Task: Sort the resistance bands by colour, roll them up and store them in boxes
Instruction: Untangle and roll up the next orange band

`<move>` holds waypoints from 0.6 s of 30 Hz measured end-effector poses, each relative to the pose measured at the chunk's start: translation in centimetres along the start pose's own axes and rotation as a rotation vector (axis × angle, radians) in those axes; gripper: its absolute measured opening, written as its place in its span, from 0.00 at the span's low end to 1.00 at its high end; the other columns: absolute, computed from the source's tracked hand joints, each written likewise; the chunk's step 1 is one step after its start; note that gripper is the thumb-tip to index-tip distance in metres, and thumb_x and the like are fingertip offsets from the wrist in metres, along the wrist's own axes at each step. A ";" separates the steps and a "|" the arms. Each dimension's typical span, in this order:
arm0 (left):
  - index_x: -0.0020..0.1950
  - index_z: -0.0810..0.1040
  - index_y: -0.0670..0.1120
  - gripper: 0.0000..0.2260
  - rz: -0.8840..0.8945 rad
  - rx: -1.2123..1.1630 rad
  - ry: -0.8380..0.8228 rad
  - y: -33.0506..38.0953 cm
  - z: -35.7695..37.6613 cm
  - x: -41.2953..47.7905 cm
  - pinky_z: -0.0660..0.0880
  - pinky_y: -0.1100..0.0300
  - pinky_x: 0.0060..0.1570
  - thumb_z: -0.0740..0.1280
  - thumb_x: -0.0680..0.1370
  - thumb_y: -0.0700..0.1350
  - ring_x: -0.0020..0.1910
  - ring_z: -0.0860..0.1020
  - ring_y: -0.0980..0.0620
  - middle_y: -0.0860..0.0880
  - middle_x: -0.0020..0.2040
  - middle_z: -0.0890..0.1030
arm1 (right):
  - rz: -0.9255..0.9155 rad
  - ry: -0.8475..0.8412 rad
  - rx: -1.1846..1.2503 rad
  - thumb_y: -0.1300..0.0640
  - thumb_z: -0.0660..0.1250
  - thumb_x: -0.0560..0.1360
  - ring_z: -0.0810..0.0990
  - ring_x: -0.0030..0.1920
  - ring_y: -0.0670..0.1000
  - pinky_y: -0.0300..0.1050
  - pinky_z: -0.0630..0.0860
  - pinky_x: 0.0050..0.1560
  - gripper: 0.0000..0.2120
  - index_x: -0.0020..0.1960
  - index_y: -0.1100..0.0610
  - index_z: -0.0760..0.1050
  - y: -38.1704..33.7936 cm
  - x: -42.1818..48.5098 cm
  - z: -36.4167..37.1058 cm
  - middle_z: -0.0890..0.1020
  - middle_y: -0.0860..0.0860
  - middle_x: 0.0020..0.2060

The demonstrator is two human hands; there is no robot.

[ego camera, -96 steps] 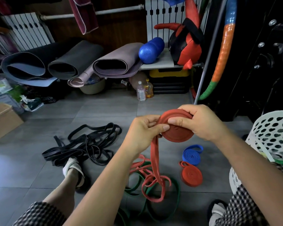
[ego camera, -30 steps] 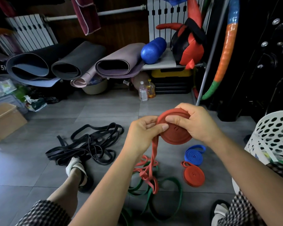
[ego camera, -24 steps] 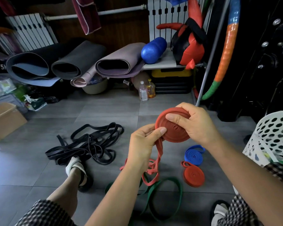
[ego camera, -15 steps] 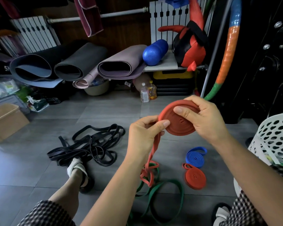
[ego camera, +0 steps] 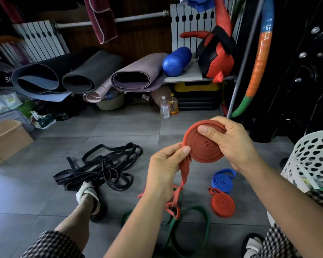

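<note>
Up front, right hand (ego camera: 229, 144) clamps red coil (ego camera: 203, 146), left hand (ego camera: 166, 166) pinches its tail.

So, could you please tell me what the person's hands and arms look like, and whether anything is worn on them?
The left hand and the right hand are bare: no gloves, rings, watch or bracelets show. The forearms are uncovered too, with no sleeves in view. Fingernails are short and unpainted.
</note>
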State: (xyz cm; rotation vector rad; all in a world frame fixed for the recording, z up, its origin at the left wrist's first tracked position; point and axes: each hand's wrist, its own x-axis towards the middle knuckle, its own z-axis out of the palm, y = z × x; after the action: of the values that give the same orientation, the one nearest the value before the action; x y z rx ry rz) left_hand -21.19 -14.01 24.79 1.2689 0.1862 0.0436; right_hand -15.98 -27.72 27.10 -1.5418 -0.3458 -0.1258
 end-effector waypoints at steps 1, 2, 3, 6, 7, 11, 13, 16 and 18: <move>0.43 0.83 0.46 0.06 -0.006 -0.002 0.008 -0.2 0.2 -0.1 0.78 0.61 0.45 0.69 0.72 0.37 0.36 0.80 0.54 0.48 0.36 0.83 | -0.003 0.024 0.003 0.50 0.70 0.63 0.79 0.33 0.41 0.35 0.77 0.36 0.08 0.39 0.53 0.77 0.1 -0.1 0.2 0.81 0.43 0.30; 0.44 0.83 0.45 0.06 -0.007 -0.001 0.007 -0.3 0.4 -0.2 0.78 0.61 0.44 0.69 0.72 0.36 0.36 0.79 0.53 0.47 0.36 0.82 | -0.002 0.051 0.022 0.52 0.70 0.64 0.78 0.33 0.41 0.35 0.77 0.35 0.06 0.39 0.53 0.77 0.1 -0.2 0.4 0.81 0.43 0.29; 0.46 0.83 0.43 0.06 -0.002 -0.008 0.001 -0.5 0.6 -0.4 0.77 0.61 0.44 0.68 0.72 0.36 0.36 0.78 0.53 0.46 0.36 0.82 | 0.005 0.082 0.063 0.54 0.70 0.66 0.78 0.32 0.40 0.34 0.76 0.35 0.04 0.39 0.54 0.76 0.1 -0.3 0.6 0.80 0.43 0.28; 0.51 0.81 0.40 0.08 0.021 -0.070 0.002 -0.9 1.5 -0.7 0.76 0.66 0.42 0.68 0.73 0.36 0.38 0.79 0.55 0.48 0.38 0.83 | 0.077 0.224 0.273 0.59 0.67 0.71 0.79 0.32 0.40 0.34 0.76 0.34 0.02 0.40 0.54 0.75 0.7 -0.5 1.6 0.81 0.43 0.28; 0.51 0.81 0.41 0.08 0.031 -0.070 0.009 -0.9 1.8 -0.7 0.76 0.66 0.40 0.68 0.73 0.36 0.37 0.78 0.55 0.49 0.38 0.83 | 0.111 0.266 0.346 0.58 0.67 0.71 0.80 0.32 0.41 0.35 0.77 0.34 0.01 0.41 0.54 0.75 0.9 -0.6 1.8 0.81 0.43 0.29; 0.45 0.80 0.46 0.06 0.128 0.058 -0.012 0.6 1.2 0.0 0.77 0.62 0.40 0.67 0.74 0.35 0.34 0.79 0.57 0.52 0.35 0.83 | 0.084 0.194 0.342 0.52 0.67 0.69 0.81 0.39 0.41 0.35 0.77 0.41 0.09 0.47 0.54 0.75 1.0 -0.1 1.3 0.83 0.44 0.36; 0.42 0.80 0.50 0.09 0.198 0.292 -0.029 1.7 0.1 1.0 0.77 0.63 0.41 0.69 0.73 0.35 0.32 0.78 0.60 0.55 0.32 0.83 | -0.019 0.058 0.095 0.49 0.71 0.67 0.78 0.46 0.39 0.32 0.73 0.48 0.16 0.53 0.50 0.73 0.9 0.5 0.2 0.80 0.43 0.45; 0.41 0.80 0.53 0.09 0.245 0.680 -0.141 2.8 -0.7 1.9 0.78 0.54 0.48 0.71 0.72 0.38 0.37 0.80 0.54 0.49 0.37 0.83 | -0.160 -0.224 -0.353 0.43 0.72 0.65 0.75 0.49 0.39 0.30 0.70 0.51 0.16 0.50 0.41 0.72 0.2 1.0 -1.0 0.79 0.41 0.47; 0.41 0.80 0.52 0.08 0.213 0.717 -0.212 3.0 -0.6 1.7 0.77 0.49 0.50 0.71 0.72 0.38 0.39 0.79 0.52 0.43 0.41 0.84 | -0.171 -0.336 -0.458 0.41 0.73 0.63 0.77 0.41 0.37 0.28 0.70 0.45 0.11 0.41 0.42 0.75 -0.3 0.9 -1.0 0.81 0.39 0.37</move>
State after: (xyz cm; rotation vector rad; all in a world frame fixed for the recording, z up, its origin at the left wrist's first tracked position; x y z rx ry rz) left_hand -19.37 -12.29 27.23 1.9929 -0.1354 0.0253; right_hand -15.11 -28.58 27.69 -1.9900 -0.7551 -0.0819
